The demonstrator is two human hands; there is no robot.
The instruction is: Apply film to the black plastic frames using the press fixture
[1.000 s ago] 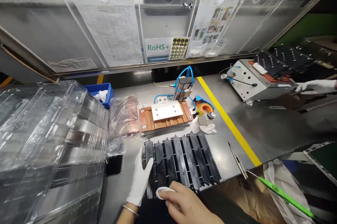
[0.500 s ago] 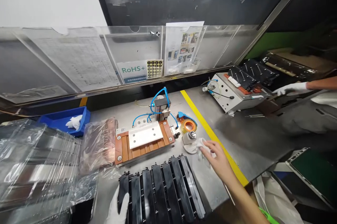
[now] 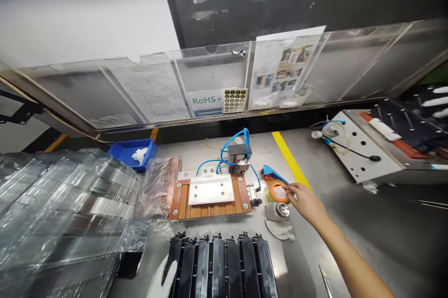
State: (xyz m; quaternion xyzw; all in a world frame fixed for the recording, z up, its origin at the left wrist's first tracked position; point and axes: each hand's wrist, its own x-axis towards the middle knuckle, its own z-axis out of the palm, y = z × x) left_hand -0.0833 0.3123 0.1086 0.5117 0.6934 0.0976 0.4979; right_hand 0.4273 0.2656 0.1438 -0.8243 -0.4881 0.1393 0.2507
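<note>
My left hand (image 3: pixel 164 279), in a white glove, grips the left edge of a black slatted part (image 3: pixel 219 267) at the bottom of the view. My bare right hand (image 3: pixel 304 201) is at the right rim of an orange-cored tape roll (image 3: pixel 270 191). Its thumb and fingers are pinched together at a crumpled white wipe (image 3: pixel 280 191) that shows inside the core. Just in front of the roll stands a small bottle with a metal cap (image 3: pixel 282 210), beside a folded white cloth (image 3: pixel 281 230). Tweezers (image 3: pixel 326 281) lie near my right forearm.
A brown fixture with a white plate (image 3: pixel 211 190) and blue air hoses stands mid-table. Plastic-wrapped parts (image 3: pixel 59 214) are stacked at left, near a blue tray (image 3: pixel 121 151). A second fixture (image 3: pixel 364 148) stands at right, with a co-worker's gloved hand (image 3: pixel 436 102) above it.
My right hand has moved from beside the bottle back to the tape roll, and the white wipe now shows in the core. My left hand stays on the slatted part. The view has turned left.
</note>
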